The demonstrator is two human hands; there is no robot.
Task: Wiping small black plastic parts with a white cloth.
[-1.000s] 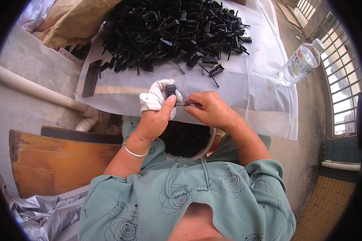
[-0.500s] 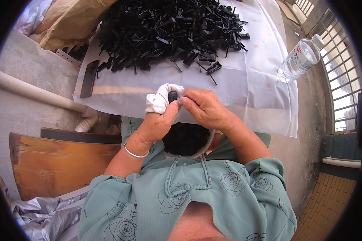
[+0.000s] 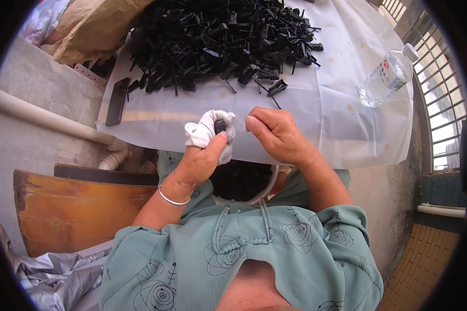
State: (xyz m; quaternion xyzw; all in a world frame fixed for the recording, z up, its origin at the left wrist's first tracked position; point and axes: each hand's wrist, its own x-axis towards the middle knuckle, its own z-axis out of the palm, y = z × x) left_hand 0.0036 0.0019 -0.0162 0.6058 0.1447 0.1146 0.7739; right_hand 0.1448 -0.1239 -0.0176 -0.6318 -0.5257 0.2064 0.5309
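Note:
My left hand [image 3: 203, 158] has its fingers wrapped in a white cloth [image 3: 199, 133], possibly a glove, while the thumb is bare. It grips a small black plastic part [image 3: 220, 126], whose end shows between the thumb and the cloth. To the right of it, a short gap away, my right hand [image 3: 281, 136] is closed, thumb pressed against curled fingers; what it holds, if anything, cannot be made out. Beyond both hands lies a heap of black plastic parts [image 3: 218, 49] with thin stems. A single black part [image 3: 277, 88] sits at the heap's near edge.
Translucent plastic sheeting [image 3: 342, 114] covers the table. A water bottle [image 3: 386, 78] stands at right, and a dark flat slab [image 3: 117, 101] lies at left. Below my hands, a round container [image 3: 272, 179] with dark contents is between my legs. A wooden board [image 3: 83, 207] leans at lower left.
My right hand has moved right, away from the left hand and the black part. My left hand has shifted slightly left, keeping its grip.

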